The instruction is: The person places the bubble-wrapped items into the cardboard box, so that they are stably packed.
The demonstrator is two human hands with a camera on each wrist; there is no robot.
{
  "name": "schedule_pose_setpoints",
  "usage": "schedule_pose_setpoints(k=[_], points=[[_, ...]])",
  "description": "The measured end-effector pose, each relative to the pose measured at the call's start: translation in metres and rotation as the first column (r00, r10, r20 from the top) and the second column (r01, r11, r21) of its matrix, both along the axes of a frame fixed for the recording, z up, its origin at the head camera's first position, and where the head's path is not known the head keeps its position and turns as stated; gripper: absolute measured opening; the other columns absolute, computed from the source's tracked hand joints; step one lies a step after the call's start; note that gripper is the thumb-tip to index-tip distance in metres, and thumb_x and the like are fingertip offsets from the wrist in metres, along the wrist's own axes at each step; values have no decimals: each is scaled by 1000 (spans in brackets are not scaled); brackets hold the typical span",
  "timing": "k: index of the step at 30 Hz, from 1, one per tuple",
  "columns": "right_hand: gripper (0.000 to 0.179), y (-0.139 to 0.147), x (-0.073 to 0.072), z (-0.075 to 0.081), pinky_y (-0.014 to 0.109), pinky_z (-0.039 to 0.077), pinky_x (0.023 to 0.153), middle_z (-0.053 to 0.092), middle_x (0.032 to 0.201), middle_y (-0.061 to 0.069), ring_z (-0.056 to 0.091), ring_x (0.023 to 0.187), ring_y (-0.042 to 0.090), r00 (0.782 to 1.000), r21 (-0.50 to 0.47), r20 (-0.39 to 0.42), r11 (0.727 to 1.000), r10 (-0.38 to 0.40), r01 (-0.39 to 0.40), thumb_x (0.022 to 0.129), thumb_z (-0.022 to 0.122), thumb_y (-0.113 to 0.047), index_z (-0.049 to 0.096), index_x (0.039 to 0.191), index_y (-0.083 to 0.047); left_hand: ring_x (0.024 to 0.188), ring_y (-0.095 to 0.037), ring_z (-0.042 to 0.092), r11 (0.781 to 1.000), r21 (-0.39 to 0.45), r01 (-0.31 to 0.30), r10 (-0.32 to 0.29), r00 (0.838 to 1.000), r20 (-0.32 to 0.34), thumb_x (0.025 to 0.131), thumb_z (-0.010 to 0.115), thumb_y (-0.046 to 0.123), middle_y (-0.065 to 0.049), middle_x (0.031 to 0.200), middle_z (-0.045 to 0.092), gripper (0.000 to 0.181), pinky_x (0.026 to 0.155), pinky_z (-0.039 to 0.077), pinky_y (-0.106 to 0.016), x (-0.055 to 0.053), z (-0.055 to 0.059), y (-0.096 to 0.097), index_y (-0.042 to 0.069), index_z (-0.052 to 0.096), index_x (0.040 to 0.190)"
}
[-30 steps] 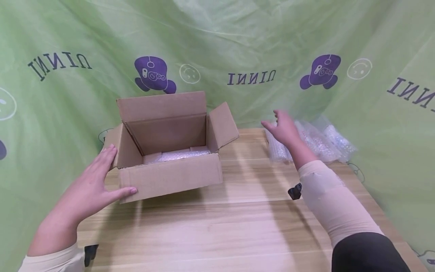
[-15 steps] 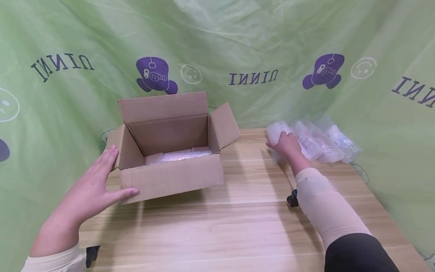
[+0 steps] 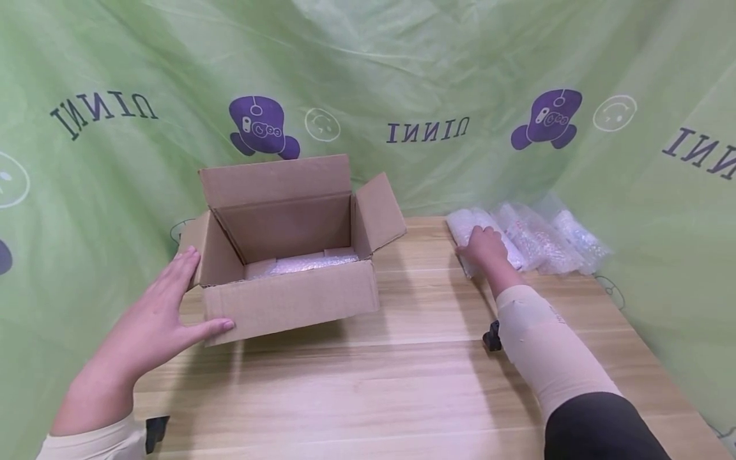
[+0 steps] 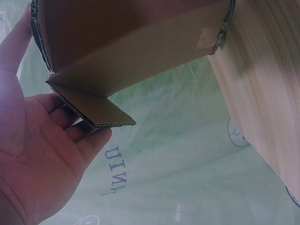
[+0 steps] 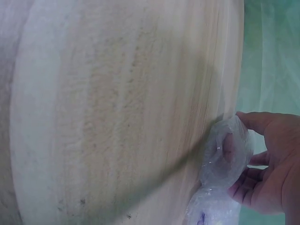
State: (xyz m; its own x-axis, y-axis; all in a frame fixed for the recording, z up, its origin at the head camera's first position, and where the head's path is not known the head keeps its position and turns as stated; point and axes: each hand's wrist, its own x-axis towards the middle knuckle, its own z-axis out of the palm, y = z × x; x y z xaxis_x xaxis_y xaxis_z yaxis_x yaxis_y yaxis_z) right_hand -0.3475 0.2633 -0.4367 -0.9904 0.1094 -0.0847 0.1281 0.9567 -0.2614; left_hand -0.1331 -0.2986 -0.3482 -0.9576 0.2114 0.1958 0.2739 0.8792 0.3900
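Note:
An open cardboard box (image 3: pixel 299 297) stands left of centre in the head view, its flaps folded outward. Bubble wrap (image 3: pixel 313 262) lies inside it. My left hand (image 3: pixel 146 319) is spread over the box's front left corner, thumb on the front flap. In the left wrist view its fingers lie against the underside of the side flap (image 4: pixel 96 105). At the back right my right hand (image 3: pixel 486 249) grips a bubble-wrapped package (image 3: pixel 462 223). The right wrist view shows thumb and fingers around the clear bubble wrap (image 5: pixel 225 154); the contents are hidden.
More bubble-wrapped packages (image 3: pixel 549 246) lie side by side to the right of my right hand. The wooden table (image 3: pixel 368 383) ends at a green printed curtain (image 3: pixel 425 76), which hangs behind and along both sides.
My right hand has come down onto the leftmost package and closed on it. That package has shifted slightly left since the half-second-old frame. My left hand has stayed on the box.

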Motion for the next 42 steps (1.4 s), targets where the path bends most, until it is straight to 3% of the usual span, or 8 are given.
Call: schedule_pose_setpoints(k=[11, 20, 26, 31, 36, 42], points=[[70, 4, 2, 7, 64, 38, 103, 38, 133, 41, 40, 123, 55, 999, -4, 23, 999, 44, -44, 93, 61, -37, 40, 136, 15, 153, -30, 4, 1000, 6, 0, 0, 1000, -8, 76, 78, 58, -2, 166, 2, 119, 121, 9, -58, 0, 0, 0, 21, 2, 159], [78, 9, 6, 19, 64, 34, 108, 34, 140, 40, 39, 126, 54, 997, -144, 9, 987, 79, -77, 94, 59, -36, 28, 148, 11, 153, -29, 3, 1000, 7, -1, 1, 1000, -4, 75, 78, 58, 0, 166, 0, 119, 120, 9, -59, -2, -1, -1, 23, 1, 159], [80, 3, 5, 43, 65, 30, 110, 32, 148, 37, 35, 133, 54, 989, -247, -65, 958, 134, -146, 94, 62, -31, 22, 152, 8, 153, -31, 5, 1000, 14, -3, 3, 1000, 0, 75, 78, 58, -1, 166, 1, 120, 119, 10, -60, -3, -1, -2, 23, 1, 159], [77, -9, 7, 67, 65, 36, 106, 41, 145, 33, 43, 128, 50, 975, -259, -137, 944, 173, -204, 92, 63, -32, 29, 152, 2, 152, -33, 6, 1000, 7, -2, 2, 1000, -1, 75, 78, 58, -2, 166, 0, 121, 119, 10, -61, -3, -1, -2, 21, 1, 159], [77, -24, 11, 92, 64, 34, 108, 41, 148, 27, 41, 131, 46, 963, -245, -184, 940, 195, -237, 91, 63, -35, 29, 154, -6, 152, -34, 6, 1000, 10, -1, 1, 1000, 3, 75, 78, 58, -2, 166, 0, 121, 119, 10, -61, -4, 0, -2, 21, 1, 159], [75, -46, 16, 124, 59, 39, 105, 46, 142, 25, 48, 125, 41, 920, -253, -281, 903, 275, -347, 88, 66, -30, 35, 152, -7, 152, -34, 6, 1000, 8, 1, -1, 1000, 8, 75, 78, 58, -1, 166, 0, 121, 119, 10, -61, -3, 0, -2, 20, 1, 159]])
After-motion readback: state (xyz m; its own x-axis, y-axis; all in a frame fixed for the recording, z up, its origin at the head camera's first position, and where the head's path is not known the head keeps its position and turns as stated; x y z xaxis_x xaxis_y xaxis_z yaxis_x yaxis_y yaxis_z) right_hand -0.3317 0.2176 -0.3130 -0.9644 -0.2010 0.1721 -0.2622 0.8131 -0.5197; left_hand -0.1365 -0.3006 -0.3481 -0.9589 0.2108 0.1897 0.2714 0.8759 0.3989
